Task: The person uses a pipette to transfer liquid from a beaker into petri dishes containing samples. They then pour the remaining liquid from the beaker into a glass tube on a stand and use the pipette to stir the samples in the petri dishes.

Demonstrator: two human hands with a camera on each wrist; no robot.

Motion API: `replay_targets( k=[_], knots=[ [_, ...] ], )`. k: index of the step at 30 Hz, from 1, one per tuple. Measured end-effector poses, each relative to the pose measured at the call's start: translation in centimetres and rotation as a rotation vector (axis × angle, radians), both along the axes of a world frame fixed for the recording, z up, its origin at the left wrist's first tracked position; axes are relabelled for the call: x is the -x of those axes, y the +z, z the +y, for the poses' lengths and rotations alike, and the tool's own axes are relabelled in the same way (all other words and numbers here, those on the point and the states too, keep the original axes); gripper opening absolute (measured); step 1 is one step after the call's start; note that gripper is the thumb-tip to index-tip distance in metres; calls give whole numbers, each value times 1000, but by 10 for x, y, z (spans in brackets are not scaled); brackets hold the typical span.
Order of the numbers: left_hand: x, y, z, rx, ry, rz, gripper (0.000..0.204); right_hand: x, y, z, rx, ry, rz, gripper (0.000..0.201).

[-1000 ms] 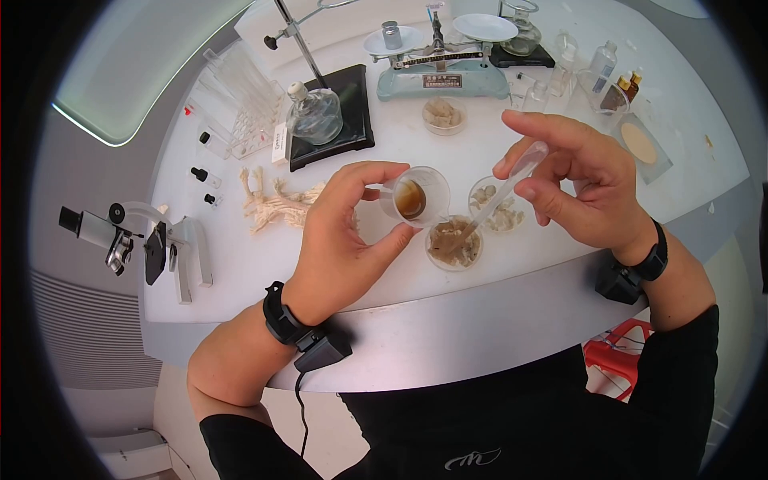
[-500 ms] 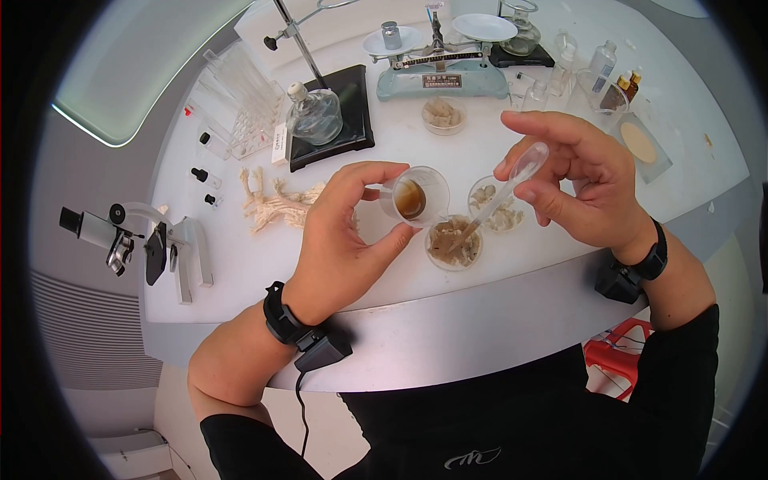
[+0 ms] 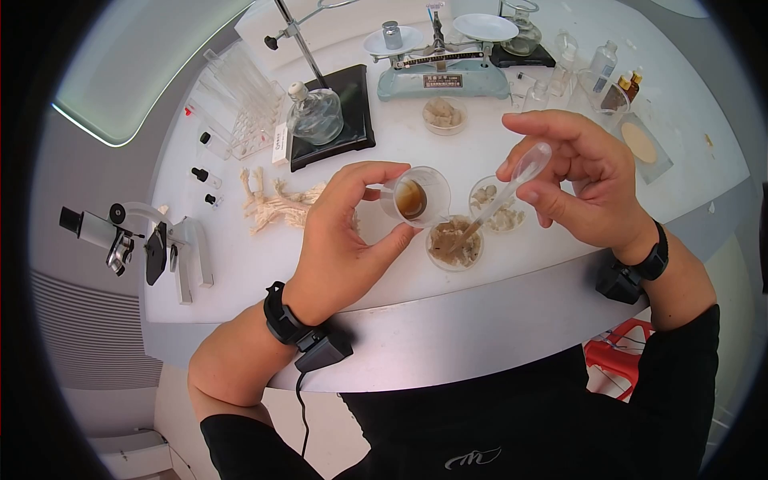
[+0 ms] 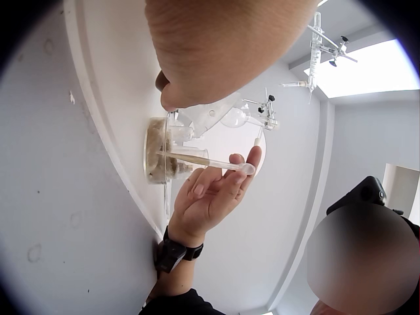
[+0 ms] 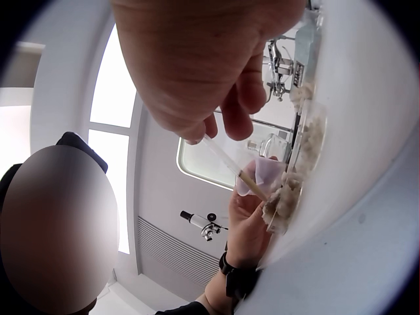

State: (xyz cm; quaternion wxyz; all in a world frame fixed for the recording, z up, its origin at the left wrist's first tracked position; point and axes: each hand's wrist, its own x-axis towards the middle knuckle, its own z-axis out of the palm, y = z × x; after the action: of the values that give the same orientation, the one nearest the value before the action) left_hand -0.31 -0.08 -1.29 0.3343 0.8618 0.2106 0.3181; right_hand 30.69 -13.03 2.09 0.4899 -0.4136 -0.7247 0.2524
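From where I sit, almost nothing has changed over the last second: the right hand [image 3: 588, 180] has shifted only very slightly, and the pipette [image 3: 531, 163] keeps its tip in the brown, wet clumps [image 3: 448, 242] of the nearest dish [image 3: 458, 269]. I read that as a steady stretch, with the tip already settled where it is being used. The right hand pinches the pipette near its bulb, between thumb and fingertip, while another finger stretches out straight past it; the stem slants down into the dish, and my left wrist feed shows brownish liquid in its lower part. How hard the bulb is being squeezed, I can't tell. The left hand [image 3: 340, 240] grips a clear cup [image 3: 434, 186] with thumb and fingers round opposite sides, holding it tilted just beside the same dish, brown liquid [image 3: 411, 200] pooled inside. Both wrists come in over the near edge of the tabletop [image 3: 240, 276], the palms turned toward each other. I also see a second dish [image 3: 506, 231] of paler clumps just beyond the first, and another [image 3: 445, 133] in front of the balance [image 3: 400, 86].
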Motion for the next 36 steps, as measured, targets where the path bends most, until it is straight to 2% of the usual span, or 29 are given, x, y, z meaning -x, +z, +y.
replay_targets(
  k=[13,21,27,36],
  knots=[
    [0,0,1,-11,0,5,56,8,5,-2,170,-27,183,55],
    [0,0,0,-10,0,-2,56,7,4,-2,254,14,285,38],
    [1,-1,1,-11,0,1,57,5,2,0,284,39,307,29],
    [0,1,0,-18,0,-4,57,5,1,1,263,56,310,25]
  ],
)
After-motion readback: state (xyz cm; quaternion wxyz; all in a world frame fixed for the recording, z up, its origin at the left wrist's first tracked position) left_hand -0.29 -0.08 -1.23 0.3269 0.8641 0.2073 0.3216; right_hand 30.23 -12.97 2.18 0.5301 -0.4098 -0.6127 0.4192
